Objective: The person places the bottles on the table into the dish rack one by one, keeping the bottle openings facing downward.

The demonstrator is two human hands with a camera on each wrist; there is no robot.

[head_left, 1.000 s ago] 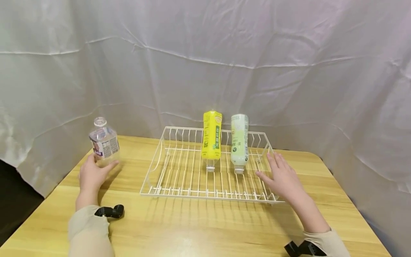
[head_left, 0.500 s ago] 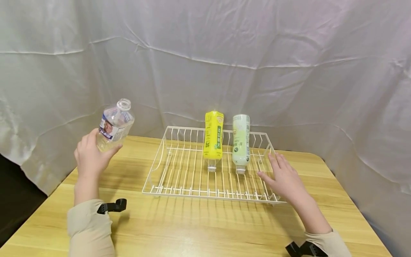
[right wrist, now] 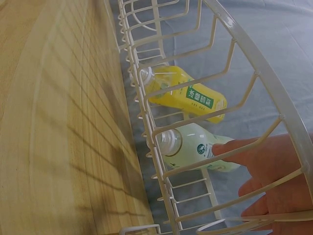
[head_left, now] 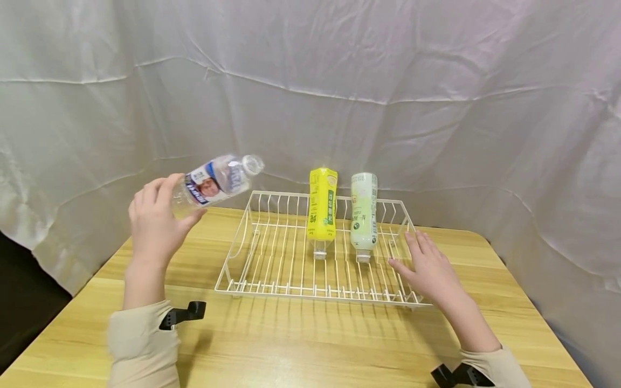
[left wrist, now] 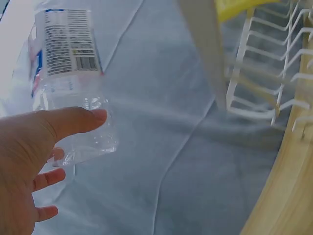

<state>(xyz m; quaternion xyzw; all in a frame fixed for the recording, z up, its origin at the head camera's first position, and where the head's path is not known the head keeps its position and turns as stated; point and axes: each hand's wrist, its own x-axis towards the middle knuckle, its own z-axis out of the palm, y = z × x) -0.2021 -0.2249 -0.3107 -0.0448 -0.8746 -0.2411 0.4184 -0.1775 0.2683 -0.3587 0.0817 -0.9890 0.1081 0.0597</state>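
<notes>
My left hand (head_left: 157,221) grips a clear plastic bottle (head_left: 218,180) near its base, thumb on one side and fingers on the other. The bottle is raised above the table, uncapped, with its neck tilted to the right. In the left wrist view the bottle's label (left wrist: 71,41) shows small print and a barcode. My right hand (head_left: 429,267) rests at the right side of the white wire rack (head_left: 271,293), fingers extended. Inside the rack, a yellow bottle (head_left: 321,205) and a pale green bottle (head_left: 363,213) lean neck-down, side by side.
The rack stands on a wooden table (head_left: 291,345), its left half holding only bare wires. A pale grey curtain (head_left: 339,81) hangs behind the table and along both sides. Each wrist carries a black camera mount (head_left: 181,315).
My left hand has lifted the clear bottle off the left of the table and moved it right, tipping it from upright toward horizontal. My right hand stays in place.
</notes>
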